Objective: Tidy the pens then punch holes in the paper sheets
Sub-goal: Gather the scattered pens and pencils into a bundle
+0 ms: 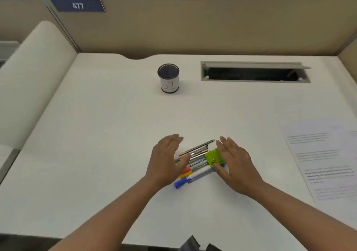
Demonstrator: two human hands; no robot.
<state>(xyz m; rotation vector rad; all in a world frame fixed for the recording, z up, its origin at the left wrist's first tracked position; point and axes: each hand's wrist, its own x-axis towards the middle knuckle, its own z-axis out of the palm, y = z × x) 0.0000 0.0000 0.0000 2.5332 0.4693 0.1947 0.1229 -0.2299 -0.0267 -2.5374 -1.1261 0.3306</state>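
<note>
Several pens and markers (pixel 195 162) lie side by side in a bunch on the white desk (pixel 96 134), among them a blue-capped marker (pixel 181 183) and a red and yellow one (pixel 187 172). A small green hole punch (pixel 212 157) sits at the bunch's right end. My left hand (pixel 166 160) stands with straight fingers against the left side of the bunch. My right hand (pixel 233 160) stands the same way against the right side, touching the punch. A black mesh pen cup (pixel 168 77) with a white label stands empty farther back. Printed paper sheets (pixel 324 160) lie at the right.
An open cable tray slot (pixel 255 72) is set into the desk behind the right hand. Beige partition walls (pixel 193 24) close off the back and sides. A dark object (pixel 193 245) pokes up at the desk's near edge.
</note>
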